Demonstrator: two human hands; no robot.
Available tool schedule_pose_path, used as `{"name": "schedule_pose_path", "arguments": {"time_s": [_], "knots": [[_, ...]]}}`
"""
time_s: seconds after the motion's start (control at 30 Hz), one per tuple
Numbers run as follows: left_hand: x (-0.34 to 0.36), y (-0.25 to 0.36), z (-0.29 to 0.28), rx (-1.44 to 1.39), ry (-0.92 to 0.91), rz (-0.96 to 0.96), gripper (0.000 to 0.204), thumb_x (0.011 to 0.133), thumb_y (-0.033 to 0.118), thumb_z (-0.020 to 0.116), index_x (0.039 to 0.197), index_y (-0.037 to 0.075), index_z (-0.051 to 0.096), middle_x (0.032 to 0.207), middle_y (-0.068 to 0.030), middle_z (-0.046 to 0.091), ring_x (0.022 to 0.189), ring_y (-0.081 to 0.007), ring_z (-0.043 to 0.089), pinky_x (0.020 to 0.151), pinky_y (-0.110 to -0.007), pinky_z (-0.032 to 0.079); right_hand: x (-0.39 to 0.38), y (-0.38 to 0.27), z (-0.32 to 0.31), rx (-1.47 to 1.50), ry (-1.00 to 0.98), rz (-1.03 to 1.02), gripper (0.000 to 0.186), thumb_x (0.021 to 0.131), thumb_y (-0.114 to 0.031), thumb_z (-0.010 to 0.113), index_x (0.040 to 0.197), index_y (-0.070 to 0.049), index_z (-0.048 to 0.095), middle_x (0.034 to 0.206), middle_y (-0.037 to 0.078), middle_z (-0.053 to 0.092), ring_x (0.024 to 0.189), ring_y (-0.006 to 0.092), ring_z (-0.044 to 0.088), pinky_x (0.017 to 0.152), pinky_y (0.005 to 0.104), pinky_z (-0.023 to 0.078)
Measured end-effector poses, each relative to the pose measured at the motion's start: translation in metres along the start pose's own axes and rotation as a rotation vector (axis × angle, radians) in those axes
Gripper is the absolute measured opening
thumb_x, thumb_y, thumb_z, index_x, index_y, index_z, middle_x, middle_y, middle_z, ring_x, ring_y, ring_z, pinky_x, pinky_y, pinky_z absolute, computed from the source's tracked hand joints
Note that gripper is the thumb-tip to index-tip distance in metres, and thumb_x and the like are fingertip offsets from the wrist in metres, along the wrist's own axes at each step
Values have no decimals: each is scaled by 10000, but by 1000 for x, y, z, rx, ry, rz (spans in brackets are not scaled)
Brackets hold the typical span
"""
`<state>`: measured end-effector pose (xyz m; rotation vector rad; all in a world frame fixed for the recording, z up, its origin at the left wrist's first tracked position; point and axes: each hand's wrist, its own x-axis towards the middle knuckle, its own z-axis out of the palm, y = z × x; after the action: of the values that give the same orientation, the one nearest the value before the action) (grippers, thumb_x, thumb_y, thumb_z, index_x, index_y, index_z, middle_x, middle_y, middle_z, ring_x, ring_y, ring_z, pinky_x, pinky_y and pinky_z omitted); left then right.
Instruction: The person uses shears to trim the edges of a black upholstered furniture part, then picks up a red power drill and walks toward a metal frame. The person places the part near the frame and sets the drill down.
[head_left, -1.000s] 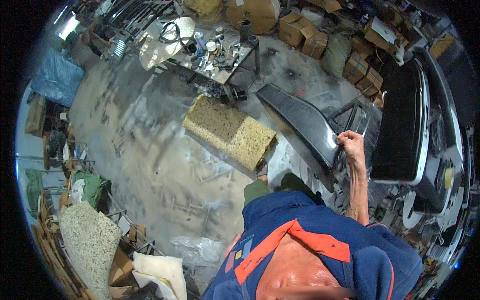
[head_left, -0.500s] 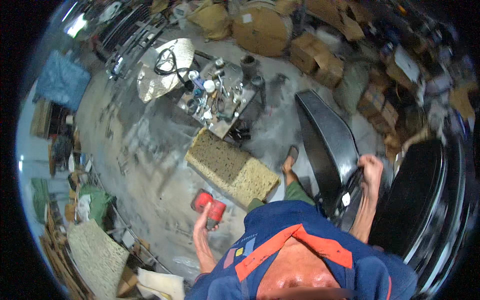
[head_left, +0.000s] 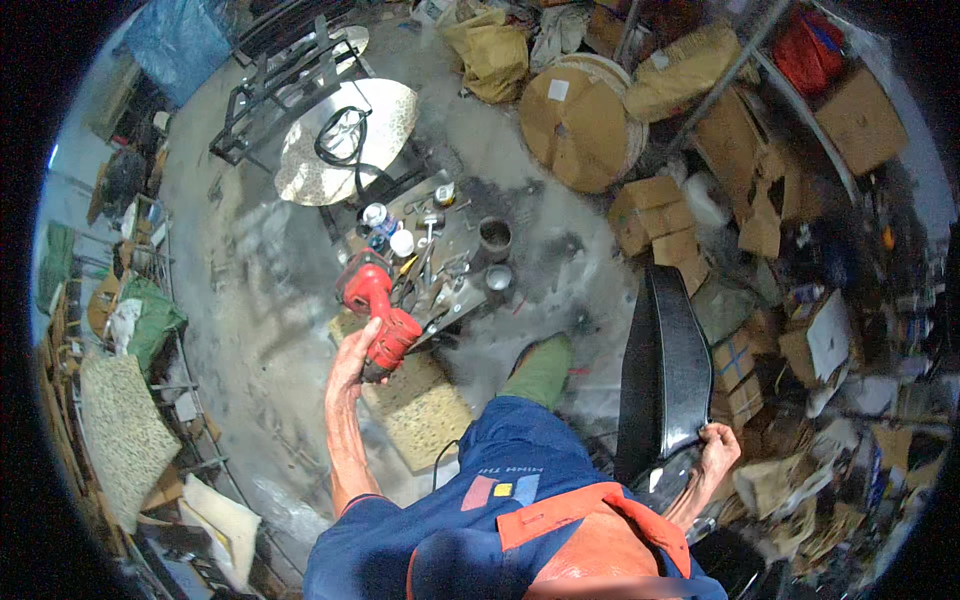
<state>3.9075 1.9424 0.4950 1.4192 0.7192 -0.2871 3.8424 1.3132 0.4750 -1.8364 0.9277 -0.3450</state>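
Observation:
My left hand [head_left: 350,358] is closed round a red-and-black hand-held power tool [head_left: 375,300], raised over a speckled yellow foam block [head_left: 425,405]. The tool's working end is hard to make out. At my right, my right hand [head_left: 718,450] grips the lower corner of a long black padded panel [head_left: 684,350], which looks leather-covered and stands on a slant. Beyond the power tool is a low work table [head_left: 462,298] crowded with hand tools, a white-lidded jar [head_left: 402,243] and cans.
A round pale sheet [head_left: 390,120] with a coiled black hose [head_left: 340,140] lies past the table, beside a dark metal frame [head_left: 240,120]. Cardboard boxes [head_left: 655,215], a big cardboard reel [head_left: 570,125] and sacks crowd the right. Foam sheets [head_left: 125,430] and a rack line the left.
My left hand has lifted the red power tool up and forward toward the table. The right hand still grips the black panel's edge. The whole view has turned and shifted.

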Motion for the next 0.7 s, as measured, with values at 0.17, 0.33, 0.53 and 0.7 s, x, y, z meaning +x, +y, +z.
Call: {"name": "schedule_pose_path", "arguments": {"time_s": [0.17,0.33,0.53,0.7], "knots": [[103,61,65,-56,51,33,558,925,581,646,943,23,651,696,-57,650,478,-131,587,381,-275,474,114,-54,30,-16,-35,-56,60,802,46,669,785,-11,678,733,12,645,686,105,572,680,254,460],[214,131,113,-18,40,34,577,918,588,651,871,13,645,661,-56,633,471,-136,585,367,-277,452,199,-133,83,-104,-121,-64,84,802,48,663,782,-33,666,704,-7,625,631,89,538,611,243,431],[317,189,159,-18,108,41,606,892,602,678,812,2,693,600,-74,639,446,-151,599,381,-277,462,284,-228,158,-103,-226,-130,45,773,14,643,801,-9,670,731,2,629,688,98,551,687,242,441],[402,229,181,110,190,-55,663,830,633,732,651,1,644,551,-63,597,408,-161,580,374,-287,459,356,-307,244,-92,-261,-108,46,763,10,643,789,-27,653,766,22,622,723,130,551,712,272,429]]}}
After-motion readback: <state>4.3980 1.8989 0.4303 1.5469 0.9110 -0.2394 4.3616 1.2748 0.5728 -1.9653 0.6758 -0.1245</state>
